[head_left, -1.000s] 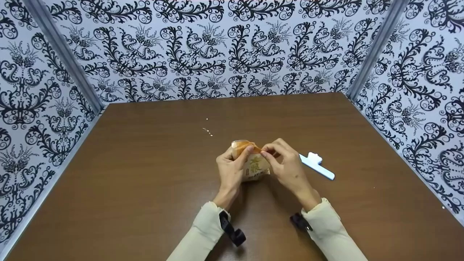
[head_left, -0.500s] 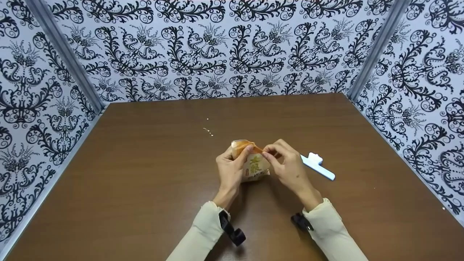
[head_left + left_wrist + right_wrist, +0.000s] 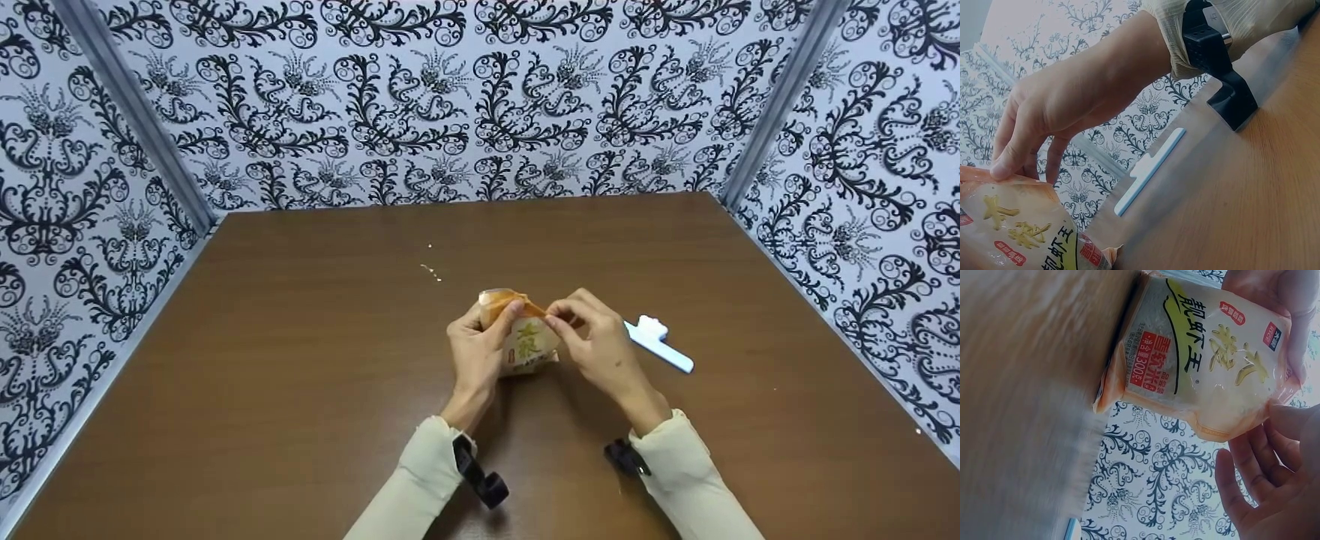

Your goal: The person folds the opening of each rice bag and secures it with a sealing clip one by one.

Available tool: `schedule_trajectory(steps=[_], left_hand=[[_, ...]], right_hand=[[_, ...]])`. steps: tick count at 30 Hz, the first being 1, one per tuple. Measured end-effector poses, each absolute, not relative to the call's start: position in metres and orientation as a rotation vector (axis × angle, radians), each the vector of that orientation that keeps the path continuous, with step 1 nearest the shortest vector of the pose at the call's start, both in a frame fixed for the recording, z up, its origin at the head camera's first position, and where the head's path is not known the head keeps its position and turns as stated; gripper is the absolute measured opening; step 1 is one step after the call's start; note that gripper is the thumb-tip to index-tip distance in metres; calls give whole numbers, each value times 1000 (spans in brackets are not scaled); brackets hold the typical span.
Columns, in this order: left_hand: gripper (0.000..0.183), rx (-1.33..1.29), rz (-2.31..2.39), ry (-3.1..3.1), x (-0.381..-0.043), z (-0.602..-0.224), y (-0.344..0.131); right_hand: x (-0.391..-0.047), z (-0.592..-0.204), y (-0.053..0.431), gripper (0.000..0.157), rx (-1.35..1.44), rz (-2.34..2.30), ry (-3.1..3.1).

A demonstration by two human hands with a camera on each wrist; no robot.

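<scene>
A small plastic rice bag [image 3: 531,345], cream with an orange top and gold and black characters, stands upright on the table. My left hand [image 3: 480,349] grips its top left side, thumb in front along the orange edge. My right hand [image 3: 600,341] pinches the top right corner between thumb and forefinger. In the left wrist view the right hand [image 3: 1044,112] comes down on the rice bag's orange edge [image 3: 1010,183]. The right wrist view shows the bag's printed front [image 3: 1202,354] close up, with the right hand's thumb [image 3: 1292,421] at the corner.
A light blue and white bag clip [image 3: 658,345] lies on the brown table [image 3: 300,360] just right of my right hand. Several small white specks [image 3: 431,273] lie beyond the bag. Patterned walls [image 3: 420,105] close off the back and sides. Black camera straps [image 3: 480,476] hang at both wrists.
My right hand has shifted very slightly to the right, drawing the orange corner outward a little. The left hand and the bag stay where they were.
</scene>
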State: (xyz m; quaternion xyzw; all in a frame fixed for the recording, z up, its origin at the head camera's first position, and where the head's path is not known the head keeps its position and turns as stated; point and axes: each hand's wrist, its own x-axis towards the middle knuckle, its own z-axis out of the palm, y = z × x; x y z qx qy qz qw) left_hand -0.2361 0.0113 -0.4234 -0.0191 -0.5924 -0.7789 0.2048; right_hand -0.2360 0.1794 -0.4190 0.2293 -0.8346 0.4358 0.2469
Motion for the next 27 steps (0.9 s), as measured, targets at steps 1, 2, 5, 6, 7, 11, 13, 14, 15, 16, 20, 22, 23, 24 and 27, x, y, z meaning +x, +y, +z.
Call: schedule_trajectory(steps=[1,2,5,6,7,11,13,14,15,16,20,22,23,24,27], left_hand=[[15,-53,-2172,-1651,-236,-423,11],[15,-52,-2172,-1650,-236,-423,11],[16,-49,-2172,-1650,-236,-423,11],[16,-46,-2175,-1648,-236,-423,11],[16,-44,-2176,-1649,-236,-423,11],[15,-41,-2192,-1643,-236,-424,11],[16,-50,-2204,-1635,-236,-424,11],[16,-55,-2209,-1630,-236,-424,10],[17,-58,-2213,-1626,-236,-424,10],[17,-62,-2216,-1622,-236,-424,10],[18,-64,-2221,-1618,-237,-424,10],[18,-59,-2226,-1620,-236,-424,10],[18,-58,-2227,-1623,-236,-424,10],[18,-58,-2230,-1625,-236,-423,10],[17,-61,-2238,-1629,-236,-423,10]], right_hand=[[-236,-419,180,3,625,1191,-2279],[-236,-419,180,3,623,1192,-2281],[-236,-419,181,3,616,1194,-2292],[-236,-419,181,3,614,1197,-2296],[-236,-419,181,3,612,1197,-2301],[-236,-419,182,3,613,1204,-2313],[-236,-419,182,3,615,1201,-2315],[-236,-418,183,3,617,1199,-2314],[-236,-418,183,3,618,1196,-2314],[-236,-418,183,4,619,1193,-2313],[-237,-418,183,4,622,1182,-2310],[-237,-418,183,4,621,1179,-2310],[-237,-418,184,4,621,1178,-2309],[-237,-418,184,5,620,1178,-2308],[-237,-418,184,5,620,1178,-2306]])
